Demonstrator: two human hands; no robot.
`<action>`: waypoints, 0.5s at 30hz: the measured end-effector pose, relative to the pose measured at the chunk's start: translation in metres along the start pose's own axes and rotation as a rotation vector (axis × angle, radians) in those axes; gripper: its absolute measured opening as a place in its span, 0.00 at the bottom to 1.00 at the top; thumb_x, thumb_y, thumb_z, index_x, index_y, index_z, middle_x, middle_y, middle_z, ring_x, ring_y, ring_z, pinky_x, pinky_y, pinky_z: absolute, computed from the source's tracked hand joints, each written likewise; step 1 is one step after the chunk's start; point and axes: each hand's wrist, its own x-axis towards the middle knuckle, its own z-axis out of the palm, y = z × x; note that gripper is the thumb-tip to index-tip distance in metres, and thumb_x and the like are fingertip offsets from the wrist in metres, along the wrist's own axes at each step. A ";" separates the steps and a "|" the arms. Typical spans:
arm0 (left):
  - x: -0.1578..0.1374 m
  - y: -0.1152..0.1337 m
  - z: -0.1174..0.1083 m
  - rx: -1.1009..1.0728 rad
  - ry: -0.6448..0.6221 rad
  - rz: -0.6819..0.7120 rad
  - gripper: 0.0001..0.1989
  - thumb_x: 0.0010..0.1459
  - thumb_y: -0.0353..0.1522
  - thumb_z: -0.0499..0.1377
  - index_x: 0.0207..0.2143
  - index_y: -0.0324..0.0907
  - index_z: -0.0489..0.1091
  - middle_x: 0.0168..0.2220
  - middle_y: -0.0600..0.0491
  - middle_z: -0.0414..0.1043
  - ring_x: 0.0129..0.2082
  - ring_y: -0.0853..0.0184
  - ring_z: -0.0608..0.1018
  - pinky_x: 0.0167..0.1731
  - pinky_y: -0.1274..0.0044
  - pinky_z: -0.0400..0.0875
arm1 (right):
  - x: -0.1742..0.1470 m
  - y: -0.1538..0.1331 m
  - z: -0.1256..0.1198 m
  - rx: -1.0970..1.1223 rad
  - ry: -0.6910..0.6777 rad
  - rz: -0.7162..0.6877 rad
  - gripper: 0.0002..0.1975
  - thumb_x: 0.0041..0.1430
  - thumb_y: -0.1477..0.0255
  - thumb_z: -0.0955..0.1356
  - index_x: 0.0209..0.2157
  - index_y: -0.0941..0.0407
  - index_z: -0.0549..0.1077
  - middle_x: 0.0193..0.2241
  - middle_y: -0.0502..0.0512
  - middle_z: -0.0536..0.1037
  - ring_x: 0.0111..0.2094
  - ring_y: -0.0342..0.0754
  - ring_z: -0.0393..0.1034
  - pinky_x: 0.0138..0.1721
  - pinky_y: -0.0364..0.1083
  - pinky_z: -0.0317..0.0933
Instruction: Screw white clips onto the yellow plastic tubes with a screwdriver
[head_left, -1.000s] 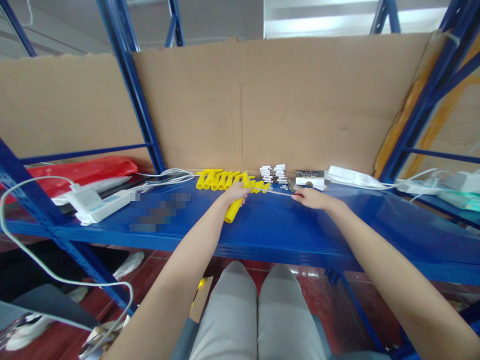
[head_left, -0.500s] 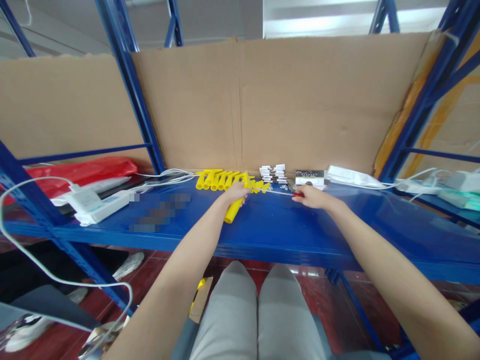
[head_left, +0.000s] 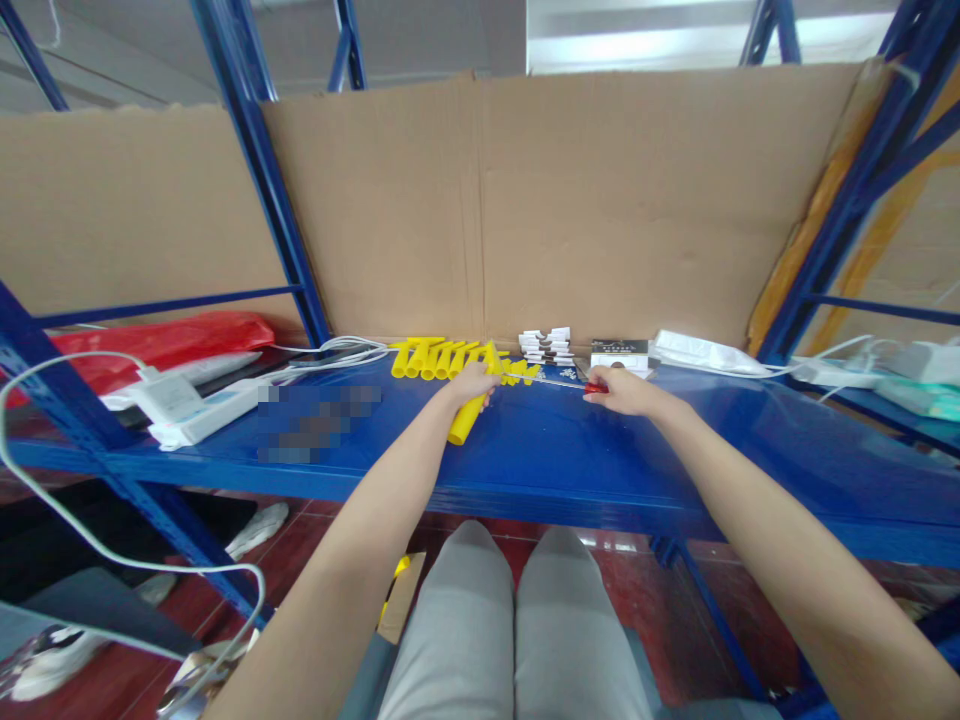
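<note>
My left hand (head_left: pixel 477 382) is closed around a yellow plastic tube-shaped part (head_left: pixel 466 420), whose open round end points toward me over the blue shelf. In my right hand (head_left: pixel 624 391) is a screwdriver (head_left: pixel 596 387) with a red handle. Its long thin shaft runs left, level, to the yellow part at my left hand; the tip's exact contact is hidden or too small to tell. Behind my left hand lies a row of several similar yellow tubes (head_left: pixel 428 362). Small yellow pieces (head_left: pixel 519 372) and tiny silvery bits (head_left: pixel 568 374) sit just beyond the shaft.
Along the cardboard back wall (head_left: pixel 615 200) are stacked white pieces (head_left: pixel 546 347), a black-and-white box (head_left: pixel 619 355) and a white packet (head_left: pixel 705 354). A white power strip (head_left: pixel 217 415) with cables and a red bag (head_left: pixel 172 343) lie left. Blue posts (head_left: pixel 277 220) frame the shelf (head_left: pixel 570 450).
Both hands stay almost where they were, with the yellow part and the screwdriver still held. The screwdriver's red handle looks slightly turned in my right fingers.
</note>
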 end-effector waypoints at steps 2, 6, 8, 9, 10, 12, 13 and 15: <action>0.000 0.000 0.000 0.003 -0.002 0.000 0.11 0.53 0.24 0.54 0.20 0.41 0.58 0.12 0.59 0.59 0.11 0.74 0.65 0.15 0.82 0.61 | 0.000 0.001 0.002 0.009 0.023 0.006 0.07 0.53 0.69 0.67 0.34 0.56 0.68 0.31 0.56 0.76 0.30 0.48 0.69 0.29 0.42 0.57; -0.001 0.000 0.000 -0.007 0.006 0.011 0.11 0.53 0.24 0.53 0.21 0.41 0.58 0.12 0.60 0.59 0.11 0.75 0.65 0.15 0.81 0.61 | 0.000 0.000 0.002 0.055 -0.032 0.035 0.08 0.59 0.68 0.63 0.35 0.57 0.69 0.32 0.59 0.77 0.31 0.49 0.70 0.31 0.43 0.58; -0.001 -0.001 0.000 -0.015 0.009 0.020 0.10 0.54 0.24 0.53 0.21 0.41 0.58 0.12 0.60 0.59 0.10 0.74 0.65 0.15 0.81 0.62 | 0.000 -0.001 0.001 0.038 -0.065 0.035 0.09 0.61 0.68 0.61 0.31 0.56 0.69 0.30 0.59 0.77 0.30 0.49 0.70 0.31 0.43 0.58; -0.001 0.000 0.000 -0.015 0.006 0.022 0.10 0.54 0.23 0.52 0.21 0.41 0.58 0.12 0.60 0.59 0.10 0.74 0.65 0.15 0.81 0.62 | 0.000 -0.001 0.000 0.022 -0.066 0.027 0.09 0.60 0.69 0.61 0.29 0.56 0.69 0.29 0.59 0.77 0.30 0.49 0.70 0.30 0.43 0.57; -0.001 0.000 0.000 -0.012 0.001 0.022 0.11 0.54 0.23 0.52 0.21 0.41 0.58 0.12 0.60 0.59 0.10 0.74 0.65 0.15 0.81 0.62 | 0.000 -0.001 0.000 0.005 -0.053 0.014 0.08 0.59 0.69 0.62 0.28 0.56 0.69 0.28 0.59 0.76 0.29 0.49 0.70 0.30 0.43 0.57; -0.001 0.000 0.000 -0.012 -0.005 0.025 0.11 0.54 0.23 0.52 0.20 0.41 0.57 0.11 0.60 0.58 0.10 0.74 0.64 0.15 0.81 0.62 | 0.000 0.000 0.000 -0.011 0.000 -0.013 0.06 0.57 0.69 0.65 0.28 0.55 0.68 0.28 0.57 0.76 0.29 0.48 0.69 0.30 0.43 0.56; -0.001 0.000 0.000 -0.015 -0.004 0.025 0.11 0.54 0.23 0.52 0.20 0.41 0.57 0.11 0.60 0.58 0.10 0.74 0.64 0.15 0.81 0.62 | 0.000 0.001 0.000 -0.007 0.025 -0.025 0.04 0.55 0.69 0.66 0.30 0.55 0.68 0.29 0.56 0.76 0.30 0.48 0.69 0.29 0.43 0.56; 0.000 -0.001 0.000 -0.025 0.004 0.020 0.11 0.54 0.23 0.52 0.21 0.41 0.58 0.11 0.60 0.58 0.10 0.74 0.64 0.14 0.81 0.62 | 0.001 0.003 0.002 0.015 0.053 -0.034 0.07 0.53 0.69 0.68 0.33 0.55 0.68 0.29 0.54 0.76 0.29 0.47 0.69 0.29 0.42 0.56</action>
